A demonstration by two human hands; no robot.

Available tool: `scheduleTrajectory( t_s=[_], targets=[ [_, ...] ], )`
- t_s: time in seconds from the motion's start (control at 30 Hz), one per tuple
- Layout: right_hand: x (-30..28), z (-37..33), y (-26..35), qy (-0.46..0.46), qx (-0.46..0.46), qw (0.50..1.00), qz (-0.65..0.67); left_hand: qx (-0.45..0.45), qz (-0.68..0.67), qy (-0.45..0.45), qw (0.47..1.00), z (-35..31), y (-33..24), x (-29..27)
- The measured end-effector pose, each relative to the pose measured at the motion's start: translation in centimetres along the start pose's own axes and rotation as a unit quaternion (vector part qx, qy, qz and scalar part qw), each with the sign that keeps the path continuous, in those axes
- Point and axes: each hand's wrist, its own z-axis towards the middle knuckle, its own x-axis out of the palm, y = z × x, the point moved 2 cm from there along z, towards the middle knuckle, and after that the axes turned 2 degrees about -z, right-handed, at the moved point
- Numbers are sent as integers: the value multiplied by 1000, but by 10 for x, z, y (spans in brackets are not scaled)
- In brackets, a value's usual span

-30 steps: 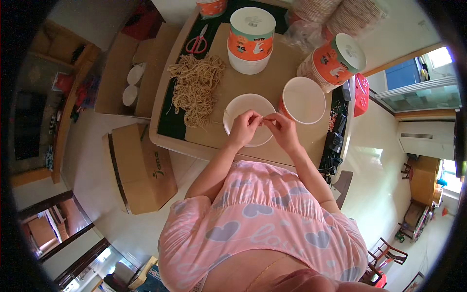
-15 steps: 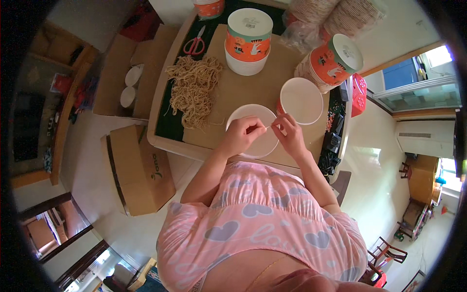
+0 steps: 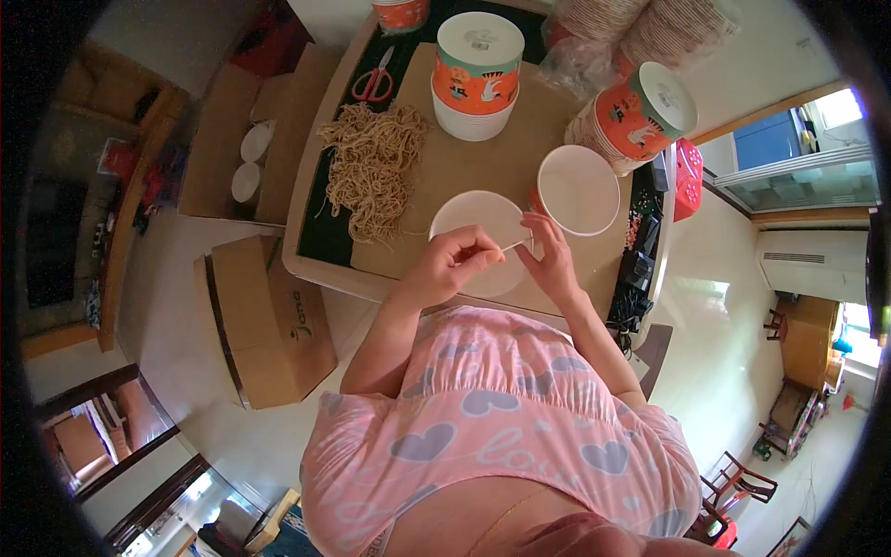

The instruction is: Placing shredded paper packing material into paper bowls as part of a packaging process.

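Observation:
Above a white paper bowl (image 3: 476,209), both hands work at a short thin pale strand (image 3: 514,245) that looks like string. My left hand (image 3: 455,264) pinches one end between thumb and fingers. At the other end, my right hand (image 3: 549,260) has its thumb and fingertips closed on the strand. Close to the right hand stands an open paper tub (image 3: 578,190) with a white inside and orange outside. To the left lies a tangled heap of tan string (image 3: 373,172).
Stacked orange and white tubs (image 3: 476,88) stand at the back, and another stack (image 3: 640,116) leans at the right. Red-handled scissors (image 3: 373,84) lie behind the string. Black cords and adapters (image 3: 633,278) line the right edge. Cardboard boxes (image 3: 269,320) sit on the floor at left.
My hands have moved slightly apart and down, and more of the strand shows between them. The right fingers are straighter than before.

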Motion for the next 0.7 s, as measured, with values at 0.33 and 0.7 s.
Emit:
scheduleTrajectory(
  t_s=[0.33,0.7],
  targets=[
    [22,25,-12,-51,18,998,-12,-10,25,-187,982,8,45,-39],
    [74,7,-96,88,323,926,172,-131,99,-276,947,18,160,-91]
  ],
)
